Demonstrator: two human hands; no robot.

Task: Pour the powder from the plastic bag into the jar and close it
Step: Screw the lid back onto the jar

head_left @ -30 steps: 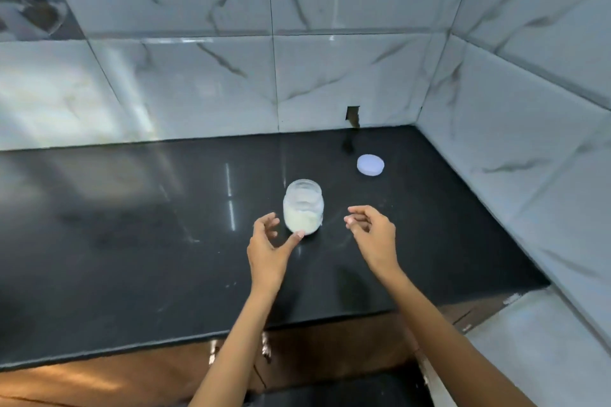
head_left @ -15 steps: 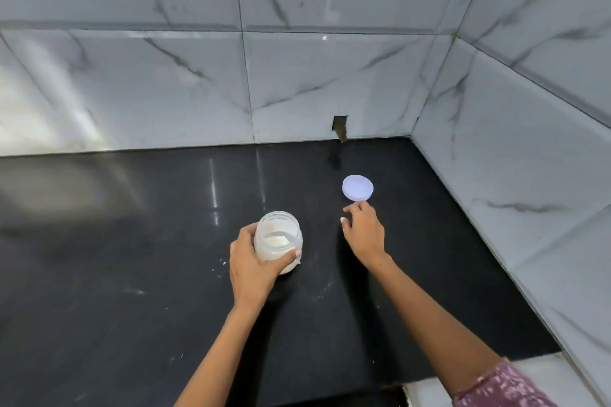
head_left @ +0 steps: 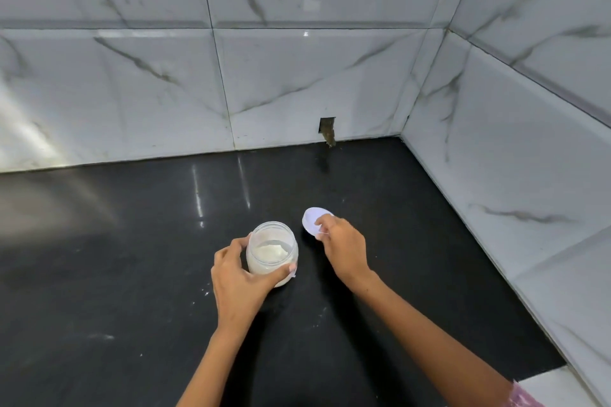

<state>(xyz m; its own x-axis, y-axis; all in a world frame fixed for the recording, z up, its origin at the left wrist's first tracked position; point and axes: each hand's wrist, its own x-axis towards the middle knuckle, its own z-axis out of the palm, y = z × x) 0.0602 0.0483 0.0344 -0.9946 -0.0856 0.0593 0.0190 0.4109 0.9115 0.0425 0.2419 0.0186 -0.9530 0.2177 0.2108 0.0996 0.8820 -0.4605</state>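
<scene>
Since half a second ago your right hand [head_left: 344,249] has closed the last gap to the lid [head_left: 312,220] and now pinches it: fingertips curl over its near edge, and the lid looks tipped up off the counter on your side, though how far it is lifted cannot be told. Your left hand [head_left: 236,277] holds as it did, wrapped round the jar [head_left: 271,251] with the thumb across the near wall and the fingers round the far left side, a snug grip on the glass.

Between your hands the jar stands upright and uncapped on the black countertop [head_left: 115,274], its mouth open toward you. White powder [head_left: 267,253] fills roughly the lower half and dusts the inside of the wall above. The lid sits just right of the jar and a little farther back, near it but not touching.

Around the jar's base a few pale specks of spilled powder [head_left: 206,291] lie on the dark stone. Behind the counter rise grey-veined marble tiles [head_left: 297,76], meeting in a corner at the right, with a small dark notch [head_left: 327,130] cut into the bottom edge of the back wall. A patterned pink sleeve [head_left: 525,396] shows at your right elbow.
</scene>
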